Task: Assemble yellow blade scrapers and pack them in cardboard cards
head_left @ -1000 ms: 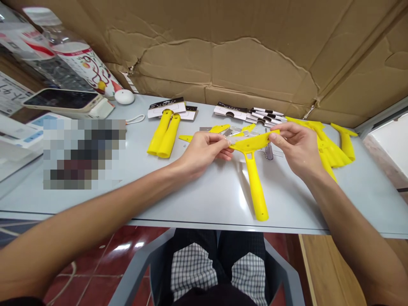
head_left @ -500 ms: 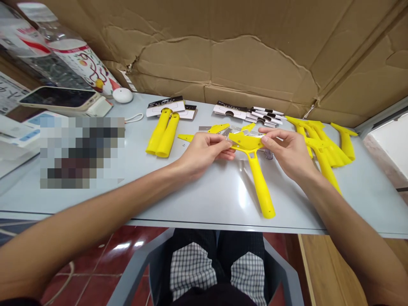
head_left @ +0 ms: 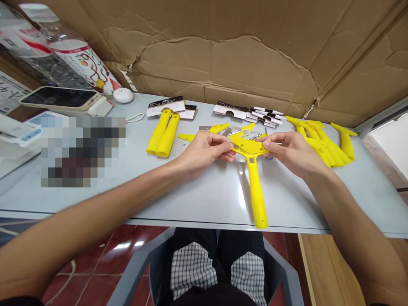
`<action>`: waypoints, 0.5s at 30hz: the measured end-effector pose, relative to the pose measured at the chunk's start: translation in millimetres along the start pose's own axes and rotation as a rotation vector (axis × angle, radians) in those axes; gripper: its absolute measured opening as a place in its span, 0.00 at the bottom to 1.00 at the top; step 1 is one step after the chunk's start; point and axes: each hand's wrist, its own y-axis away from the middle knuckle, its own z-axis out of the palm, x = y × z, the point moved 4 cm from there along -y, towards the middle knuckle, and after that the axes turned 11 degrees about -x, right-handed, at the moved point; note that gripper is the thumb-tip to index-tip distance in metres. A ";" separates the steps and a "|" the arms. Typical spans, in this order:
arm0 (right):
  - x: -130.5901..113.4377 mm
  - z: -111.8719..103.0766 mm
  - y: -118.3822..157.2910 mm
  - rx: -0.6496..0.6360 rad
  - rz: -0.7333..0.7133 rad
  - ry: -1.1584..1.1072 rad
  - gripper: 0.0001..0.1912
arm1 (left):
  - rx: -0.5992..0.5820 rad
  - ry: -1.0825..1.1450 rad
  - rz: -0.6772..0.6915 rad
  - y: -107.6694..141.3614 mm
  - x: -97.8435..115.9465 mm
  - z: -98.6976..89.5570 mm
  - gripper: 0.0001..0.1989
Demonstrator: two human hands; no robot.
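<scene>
A yellow plastic scraper (head_left: 256, 187) is held in front of me over the table, its handle pointing toward my lap and its wide head on top. My left hand (head_left: 212, 148) pinches the left end of the head between thumb and fingers. At the opposite end, my right hand (head_left: 288, 148) grips the right tip the same way. Behind the head lie thin metal blades (head_left: 234, 131) and loose yellow plates (head_left: 219, 127), partly hidden by my hands. A tiny metal piece (head_left: 184, 145) rests left of my left hand.
Two yellow handles (head_left: 163, 134) lie at left-centre by black-and-white cards (head_left: 167, 105). More cards (head_left: 229, 110) sit farther back. Several yellow parts (head_left: 325, 142) are piled on the right. A phone (head_left: 60, 98), bottles (head_left: 79, 59) and a white oval object (head_left: 123, 95) stand left. Cardboard (head_left: 255, 59) walls the back.
The scraper's handle end has swung left and come nearer to me, and its head has tilted. Both hands keep hold of the head; the right hand has shifted slightly.
</scene>
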 end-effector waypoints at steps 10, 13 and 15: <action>-3.7 -0.4 2.2 -0.003 -0.012 0.011 0.19 | 0.005 -0.038 0.026 1.4 0.6 -0.9 0.14; -4.3 -1.7 2.8 0.000 -0.023 0.064 0.17 | 0.002 -0.044 0.034 2.1 1.3 -1.0 0.14; -3.7 -1.5 2.7 -0.025 -0.036 0.054 0.16 | -0.005 -0.044 0.040 2.5 1.7 -1.0 0.13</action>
